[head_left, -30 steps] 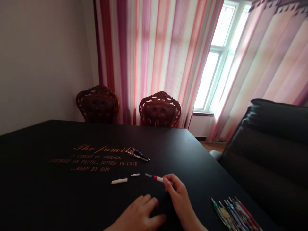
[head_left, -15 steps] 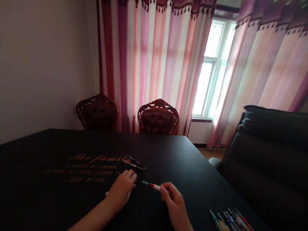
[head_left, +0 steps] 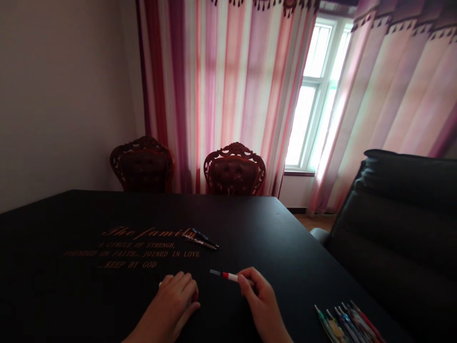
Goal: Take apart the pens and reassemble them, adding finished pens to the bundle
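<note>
In my right hand (head_left: 263,301) is a slim pen (head_left: 230,277) with a white barrel, a red band and a see-through end pointing left. Thumb and fingers pinch its barrel just above the table. Low over the black tabletop, my left hand (head_left: 177,299) is closed with its fingers curled down. A small white end (head_left: 160,284) peeks out at its left side; the rest of that object is hidden by the hand. Beyond the hands, a few pens (head_left: 203,239) lie together across the printed lettering.
Several colourful pens (head_left: 344,324) lie in a row at the table's (head_left: 243,224) near right. Two carved chairs (head_left: 233,174) stand at the far edge, and a black armchair (head_left: 396,224) is on the right. Striped curtains (head_left: 228,95) hang by a window.
My left hand has drawn back toward me and slightly left, uncovering more of the lettering. My right hand keeps its hold on the pen. The view has tipped down a little.
</note>
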`<state>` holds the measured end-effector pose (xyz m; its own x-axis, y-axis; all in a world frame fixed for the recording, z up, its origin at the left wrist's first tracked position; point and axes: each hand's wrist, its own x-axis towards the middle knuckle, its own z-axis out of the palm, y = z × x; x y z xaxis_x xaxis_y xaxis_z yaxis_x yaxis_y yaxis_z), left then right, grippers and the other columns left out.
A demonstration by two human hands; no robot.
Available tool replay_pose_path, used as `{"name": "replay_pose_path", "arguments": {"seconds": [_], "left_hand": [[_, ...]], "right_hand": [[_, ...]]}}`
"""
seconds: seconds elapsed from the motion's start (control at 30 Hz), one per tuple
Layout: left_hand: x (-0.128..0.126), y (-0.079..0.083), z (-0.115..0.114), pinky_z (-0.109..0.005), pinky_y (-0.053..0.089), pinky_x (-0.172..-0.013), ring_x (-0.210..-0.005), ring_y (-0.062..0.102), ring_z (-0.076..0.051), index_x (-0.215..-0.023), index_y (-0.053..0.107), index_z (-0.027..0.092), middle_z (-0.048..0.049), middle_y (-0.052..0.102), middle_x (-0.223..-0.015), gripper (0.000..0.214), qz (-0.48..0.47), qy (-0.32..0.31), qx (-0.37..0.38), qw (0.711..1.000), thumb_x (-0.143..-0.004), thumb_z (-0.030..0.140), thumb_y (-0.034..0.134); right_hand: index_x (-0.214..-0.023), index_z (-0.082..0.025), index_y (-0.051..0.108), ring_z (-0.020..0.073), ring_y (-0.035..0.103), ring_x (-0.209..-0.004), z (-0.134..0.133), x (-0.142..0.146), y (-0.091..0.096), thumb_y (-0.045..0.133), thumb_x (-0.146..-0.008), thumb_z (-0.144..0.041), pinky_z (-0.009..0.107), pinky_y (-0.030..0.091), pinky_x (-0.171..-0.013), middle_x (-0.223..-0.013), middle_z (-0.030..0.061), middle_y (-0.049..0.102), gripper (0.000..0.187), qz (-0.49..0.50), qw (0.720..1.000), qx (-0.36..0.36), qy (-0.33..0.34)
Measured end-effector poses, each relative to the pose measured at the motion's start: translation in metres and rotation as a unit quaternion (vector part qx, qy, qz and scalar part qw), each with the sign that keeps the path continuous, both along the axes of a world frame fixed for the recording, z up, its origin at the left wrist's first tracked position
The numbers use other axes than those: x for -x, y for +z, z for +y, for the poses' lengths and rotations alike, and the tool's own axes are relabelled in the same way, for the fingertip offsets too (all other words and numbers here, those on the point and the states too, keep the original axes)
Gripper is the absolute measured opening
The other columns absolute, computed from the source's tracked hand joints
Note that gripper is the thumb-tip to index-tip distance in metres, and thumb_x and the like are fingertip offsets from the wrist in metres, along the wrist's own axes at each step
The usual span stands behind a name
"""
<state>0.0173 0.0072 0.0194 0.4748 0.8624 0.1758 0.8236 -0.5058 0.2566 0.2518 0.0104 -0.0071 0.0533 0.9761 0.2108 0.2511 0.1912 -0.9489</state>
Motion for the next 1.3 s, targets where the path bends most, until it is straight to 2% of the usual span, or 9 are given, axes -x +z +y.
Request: {"name": "replay_pose_path", "arguments": {"seconds": [0.3, 0.47, 0.6, 0.7, 0.8, 0.93, 1.07, 1.17, 1.3], "left_hand": [[0.003, -0.005, 0.003, -0.035, 0.034, -0.08, -0.088, 0.058, -0.02, -0.084, 0.059, 0.025, 0.0026, 0.064, -0.091, 0.007, -0.047, 0.025, -0.008, 0.999, -0.09, 0.024, 0.063], [0.012, -0.011, 0.003, -0.035, 0.035, -0.084, -0.092, 0.058, -0.021, -0.1, 0.06, 0.029, 0.003, 0.064, -0.096, 0.021, -0.107, 0.021, 0.006, 0.994, -0.084, 0.034, 0.074], [0.015, -0.009, -0.001, -0.036, 0.035, -0.086, -0.092, 0.059, -0.021, -0.111, 0.057, 0.031, 0.002, 0.065, -0.097, 0.022, -0.14, 0.004, -0.009, 0.99, -0.091, 0.036, 0.065], [0.014, -0.006, -0.004, -0.035, 0.035, -0.085, -0.091, 0.059, -0.02, -0.101, 0.06, 0.029, 0.0013, 0.065, -0.095, 0.006, -0.138, -0.023, -0.029, 0.99, -0.097, 0.03, 0.056], [0.014, -0.006, -0.005, -0.035, 0.035, -0.083, -0.089, 0.058, -0.019, -0.091, 0.06, 0.027, 0.0009, 0.066, -0.093, 0.011, -0.125, -0.029, -0.046, 0.991, -0.097, 0.022, 0.052], [0.015, -0.008, -0.002, -0.036, 0.035, -0.082, -0.09, 0.058, -0.02, -0.09, 0.059, 0.027, 0.0012, 0.065, -0.094, 0.011, -0.119, 0.011, -0.047, 0.992, -0.095, 0.019, 0.053], [0.016, -0.01, 0.0, -0.038, 0.035, -0.083, -0.091, 0.058, -0.021, -0.09, 0.059, 0.026, 0.0009, 0.063, -0.095, 0.01, -0.123, 0.052, -0.044, 0.99, -0.096, 0.024, 0.052], [0.017, -0.012, 0.001, -0.039, 0.036, -0.082, -0.091, 0.058, -0.021, -0.09, 0.058, 0.026, 0.0002, 0.063, -0.096, 0.008, -0.125, 0.069, -0.048, 0.989, -0.095, 0.024, 0.052], [0.016, -0.013, 0.001, -0.041, 0.035, -0.084, -0.09, 0.058, -0.021, -0.089, 0.058, 0.026, 0.0006, 0.063, -0.094, 0.009, -0.123, 0.087, -0.051, 0.987, -0.095, 0.024, 0.052]], "right_hand": [[-0.081, -0.019, 0.063, 0.016, 0.05, -0.068, -0.002, 0.003, -0.001, 0.049, -0.091, -0.056, 0.025, 0.038, -0.064, -0.07, -0.0017, 0.055, 0.041, -0.044, 0.999, -0.012, 0.016], [-0.081, -0.02, 0.063, 0.0171, 0.055, -0.072, -0.002, 0.003, -0.004, 0.049, -0.093, -0.052, 0.026, 0.04, -0.067, -0.074, -0.001, 0.059, 0.036, -0.08, 0.996, -0.016, 0.022], [-0.081, -0.02, 0.064, 0.0185, 0.058, -0.074, -0.006, 0.007, -0.003, 0.05, -0.094, -0.047, 0.028, 0.041, -0.069, -0.076, 0.0006, 0.062, 0.033, -0.13, 0.99, -0.029, 0.033], [-0.079, -0.021, 0.066, 0.0199, 0.06, -0.078, -0.009, 0.011, 0.0, 0.052, -0.093, -0.042, 0.03, 0.042, -0.073, -0.079, 0.0019, 0.064, 0.029, -0.16, 0.985, -0.049, 0.044], [-0.08, -0.022, 0.067, 0.0211, 0.061, -0.081, -0.009, 0.01, 0.002, 0.053, -0.093, -0.039, 0.031, 0.043, -0.076, -0.081, 0.0025, 0.066, 0.025, -0.166, 0.983, -0.059, 0.057], [-0.092, -0.023, 0.065, 0.0219, 0.062, -0.089, -0.003, -0.004, 0.004, 0.055, -0.091, -0.039, 0.031, 0.044, -0.081, -0.09, 0.0023, 0.067, 0.019, -0.125, 0.99, -0.062, 0.021], [-0.102, -0.022, 0.059, 0.0216, 0.061, -0.092, 0.0, -0.017, 0.006, 0.057, -0.09, -0.041, 0.03, 0.044, -0.083, -0.096, 0.0026, 0.065, 0.022, -0.079, 0.993, -0.08, -0.038], [-0.095, -0.022, 0.058, 0.0202, 0.06, -0.084, -0.003, -0.016, 0.01, 0.057, -0.09, -0.04, 0.029, 0.044, -0.077, -0.089, 0.0017, 0.063, 0.019, -0.083, 0.991, -0.093, -0.044], [-0.083, -0.023, 0.06, 0.0194, 0.057, -0.077, -0.009, -0.01, 0.017, 0.056, -0.091, -0.037, 0.03, 0.041, -0.074, -0.079, 0.0005, 0.061, 0.016, -0.154, 0.98, -0.122, -0.032]]}}
